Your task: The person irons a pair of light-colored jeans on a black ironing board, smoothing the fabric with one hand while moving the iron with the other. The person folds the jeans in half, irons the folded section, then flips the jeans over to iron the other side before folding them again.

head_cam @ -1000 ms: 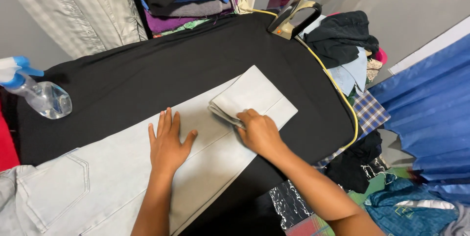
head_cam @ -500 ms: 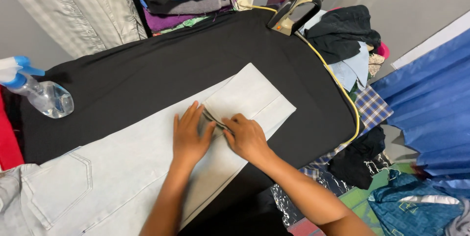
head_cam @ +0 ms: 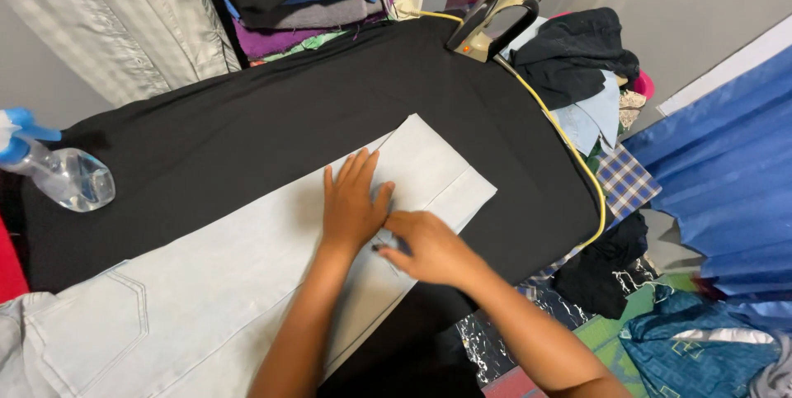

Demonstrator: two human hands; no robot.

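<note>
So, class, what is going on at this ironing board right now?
A person is smoothing a pale trouser leg laid flat on a black-covered ironing board. The left hand presses flat on the fabric while the right hand pinches a small fold beside it. An iron stands at the far end and a spray bottle lies on the left.

Soft even indoor light, faint shadows, mostly sharp, edges stretched

The jeans (head_cam: 247, 274) are pale blue-grey with darker stitching, on a black board (head_cam: 247, 126). The bottle (head_cam: 62, 175) is clear with a blue head. The cord (head_cam: 569, 146) is yellow, one cloth (head_cam: 627, 182) blue-and-white checked, the curtain (head_cam: 726, 159) bright blue.
</note>
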